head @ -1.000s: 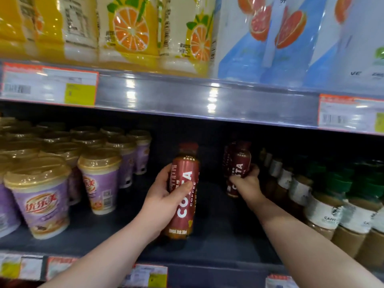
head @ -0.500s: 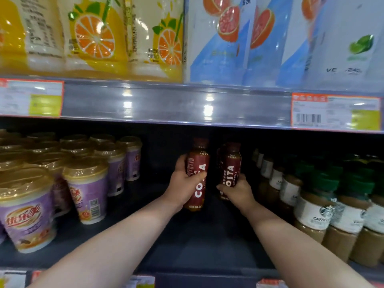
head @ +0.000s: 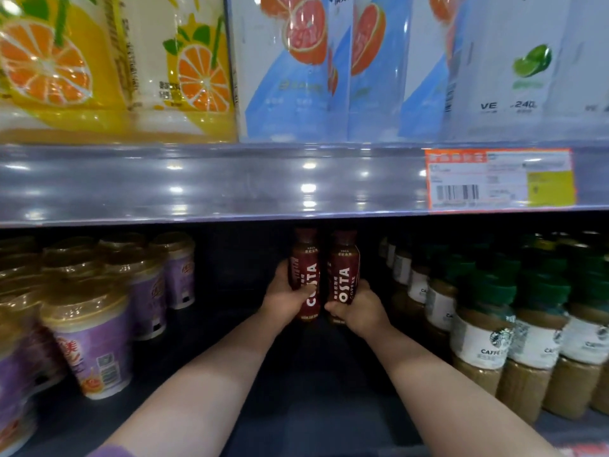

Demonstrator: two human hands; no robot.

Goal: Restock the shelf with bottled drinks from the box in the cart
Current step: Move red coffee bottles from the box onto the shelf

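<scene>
Two dark red Costa coffee bottles stand upright side by side deep on the dark lower shelf (head: 313, 390). My left hand (head: 285, 298) grips the left bottle (head: 304, 268) around its lower half. My right hand (head: 359, 308) grips the right bottle (head: 342, 268) near its base. Both arms reach far in under the upper shelf. The bottles nearly touch each other. The box and the cart are out of view.
Purple milk-tea cups (head: 95, 344) fill the shelf's left side. Green-capped coffee bottles (head: 487, 328) line the right side. The upper shelf edge (head: 230, 183) carries a price tag (head: 501, 179), with orange and grapefruit drink packs above it.
My left hand has carried its bottle back and to the right until it stands beside the right bottle. Both hands reach deeper into the shelf. The view has shifted right.
</scene>
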